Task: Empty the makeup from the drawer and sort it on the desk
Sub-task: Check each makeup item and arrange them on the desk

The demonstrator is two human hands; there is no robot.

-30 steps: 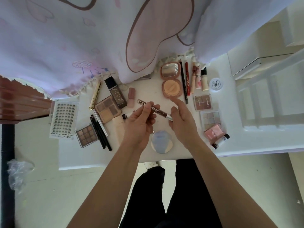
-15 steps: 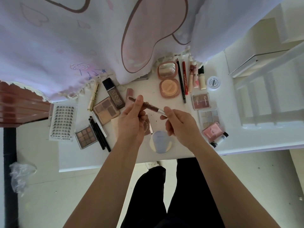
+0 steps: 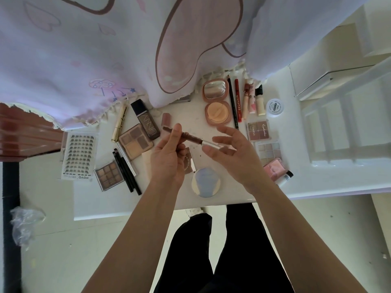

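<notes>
My left hand (image 3: 168, 157) grips a brown makeup pencil (image 3: 191, 136) with a silver end, held level above the white desk (image 3: 84, 199). Just right of the silver end my right hand (image 3: 232, 153) has its fingers spread and holds nothing. Sorted makeup lies on the desk: an open peach powder compact (image 3: 216, 102), red and black pencils (image 3: 237, 98), small tubes (image 3: 251, 100), a white jar (image 3: 274, 107), eyeshadow palettes (image 3: 135, 142), a dark foundation bottle (image 3: 146, 120), black pencils (image 3: 127, 172) and a lash sheet (image 3: 78, 156). A round pale-blue compact (image 3: 205, 181) rests below my hands.
A pink and lilac printed cloth (image 3: 127, 49) hangs over the desk's far edge. A white plastic drawer unit (image 3: 347, 127) stands at the right. More palettes (image 3: 268, 151) and a pink case (image 3: 273, 169) lie near it. Crumpled plastic (image 3: 23, 220) sits on the floor at left.
My right hand has let go of the pencil's silver end and spread its fingers. My left hand has kept the pencil and tilted it flatter.
</notes>
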